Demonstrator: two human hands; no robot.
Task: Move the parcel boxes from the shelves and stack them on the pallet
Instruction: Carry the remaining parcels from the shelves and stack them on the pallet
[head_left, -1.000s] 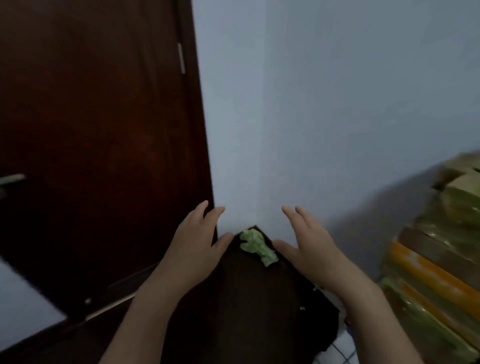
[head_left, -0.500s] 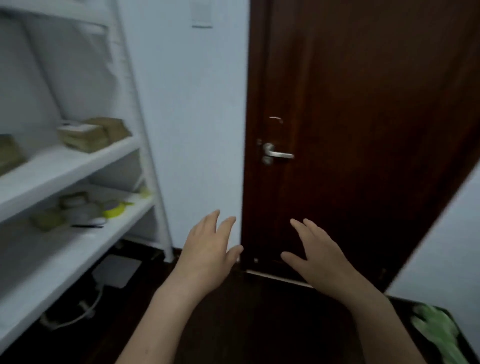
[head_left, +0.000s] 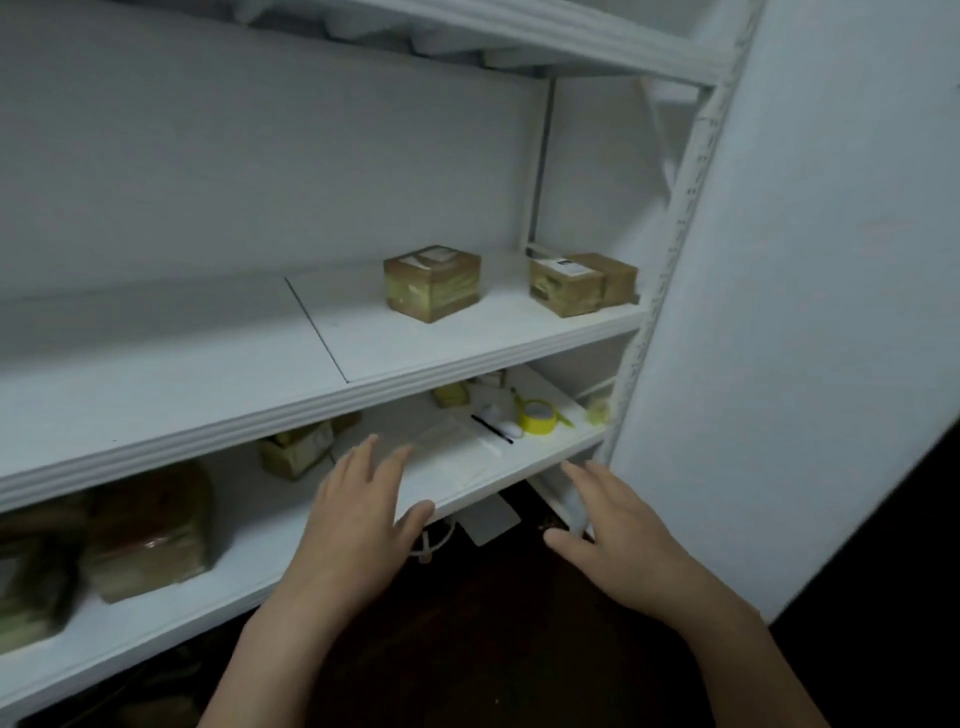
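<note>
A white shelf unit (head_left: 363, 387) fills the view. On its middle board stand a taped cardboard parcel box (head_left: 432, 282) and, further right, a second box with a white label (head_left: 566, 286) with another box (head_left: 615, 278) touching its right side. The lower board carries a small box (head_left: 297, 450) and larger brown parcels (head_left: 150, 530) at the left. My left hand (head_left: 358, 525) and my right hand (head_left: 621, 535) hover in front of the lower board, fingers spread, holding nothing. The pallet is out of sight.
A yellow tape roll (head_left: 537, 415), a black pen (head_left: 491, 428) and small white items lie on the lower board's right end. A white wall (head_left: 831, 312) stands close on the right. The floor (head_left: 493, 649) below is dark, with a white plate and cable.
The view has swung left from the wall corner past the brown door to the shelves. Both hands stay raised and empty in front of me.
</note>
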